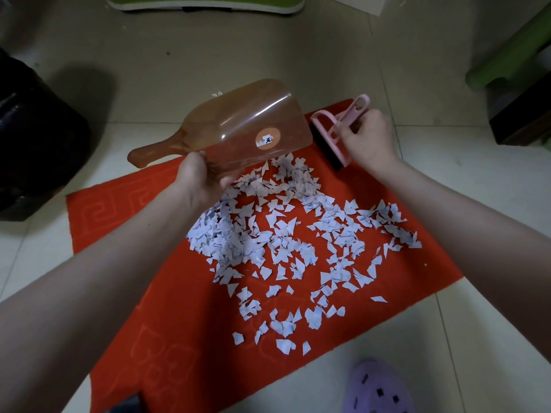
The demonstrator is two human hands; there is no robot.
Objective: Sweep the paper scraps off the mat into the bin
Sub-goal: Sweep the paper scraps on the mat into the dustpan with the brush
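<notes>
A red mat (125,239) lies on the tiled floor, covered in its middle with several white paper scraps (283,234). My left hand (199,180) grips the near edge of a translucent orange dustpan (238,129), held upside down above the mat's far part, its handle pointing left. My right hand (369,138) holds a pink hand brush (337,126) with black bristles at the mat's far right corner. A black bin bag (35,138) stands at the left.
A green stool (512,55) and a dark box (524,114) stand at the far right. A green and white object (205,3) sits at the top edge. A purple slipper (378,389) is at the bottom right. One scrap (217,93) lies on the floor beyond the dustpan.
</notes>
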